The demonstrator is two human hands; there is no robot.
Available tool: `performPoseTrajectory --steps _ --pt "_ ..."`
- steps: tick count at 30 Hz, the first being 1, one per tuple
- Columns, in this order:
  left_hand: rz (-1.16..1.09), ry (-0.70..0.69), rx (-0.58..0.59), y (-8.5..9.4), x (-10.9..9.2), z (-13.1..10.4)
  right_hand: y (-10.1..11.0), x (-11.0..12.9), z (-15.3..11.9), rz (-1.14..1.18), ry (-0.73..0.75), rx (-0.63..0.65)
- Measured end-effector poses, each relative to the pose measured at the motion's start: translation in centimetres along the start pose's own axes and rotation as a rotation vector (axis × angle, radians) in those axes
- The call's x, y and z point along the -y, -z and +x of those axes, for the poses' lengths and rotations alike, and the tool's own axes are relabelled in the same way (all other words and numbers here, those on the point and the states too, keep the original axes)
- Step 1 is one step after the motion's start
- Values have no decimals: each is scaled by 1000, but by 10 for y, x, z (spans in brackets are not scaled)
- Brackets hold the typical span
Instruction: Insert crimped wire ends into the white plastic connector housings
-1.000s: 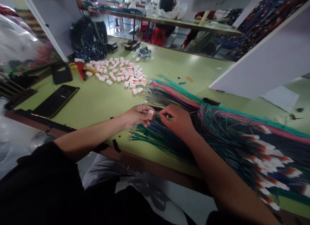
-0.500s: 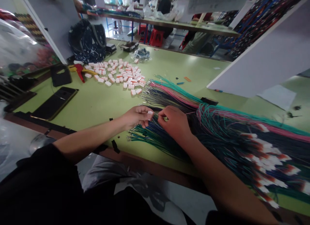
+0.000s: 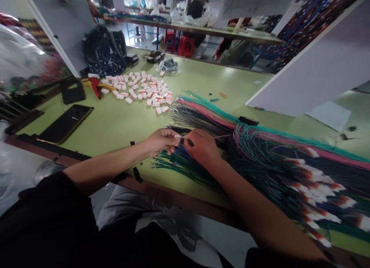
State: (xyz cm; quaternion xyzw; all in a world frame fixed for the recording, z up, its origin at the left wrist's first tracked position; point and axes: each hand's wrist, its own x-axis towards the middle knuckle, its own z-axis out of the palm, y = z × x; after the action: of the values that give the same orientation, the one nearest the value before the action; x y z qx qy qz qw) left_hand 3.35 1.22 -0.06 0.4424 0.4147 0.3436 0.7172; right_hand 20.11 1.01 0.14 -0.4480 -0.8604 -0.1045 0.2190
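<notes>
My left hand [image 3: 160, 141] pinches a small white connector housing [image 3: 177, 137] between thumb and fingers. Close against it on the right, my right hand [image 3: 202, 145] is closed in a pinch on a thin wire; a pinkish length of wire [image 3: 223, 136] trails from behind that hand toward the bundle. The fingertips hide the wire's end, so I cannot tell whether it is inside the housing. Below both hands lie green and blue wires [image 3: 185, 166] with metal-tipped ends. Pink wires [image 3: 202, 111] and teal wires [image 3: 215, 106] stretch along the table beyond them.
Loose white-and-orange connectors [image 3: 141, 87] are heaped at the back left, beside red-yellow pliers [image 3: 95, 85] and a dark phone [image 3: 66, 123]. Finished-looking wires with connectors [image 3: 315, 189] lie at right. A white panel [image 3: 306, 64] rises behind them; a dark bag [image 3: 101, 48] stands at the back.
My right hand has moved left and slightly down, closing the gap to the connector housing. My left hand still holds the housing in nearly the same place.
</notes>
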Motion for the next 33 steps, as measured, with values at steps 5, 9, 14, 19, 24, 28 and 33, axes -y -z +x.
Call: performPoseTrajectory --steps 5,9,14,19,24,28,33 --pt "14 36 8 2 1 2 -1 2 1 21 32 48" --pt "-10 15 30 2 0 1 9 -2 5 230 -108 94" --pt "-41 11 28 1 -2 0 16 -7 7 400 -199 88" --pt "-30 8 37 1 -1 0 13 -4 8 423 -190 67" --pt "-5 31 20 0 -1 0 11 -3 8 410 -178 83" --pt "-16 26 21 0 1 1 7 -1 8 359 -173 90" --pt "-39 17 34 0 1 0 12 -3 8 373 -156 178"
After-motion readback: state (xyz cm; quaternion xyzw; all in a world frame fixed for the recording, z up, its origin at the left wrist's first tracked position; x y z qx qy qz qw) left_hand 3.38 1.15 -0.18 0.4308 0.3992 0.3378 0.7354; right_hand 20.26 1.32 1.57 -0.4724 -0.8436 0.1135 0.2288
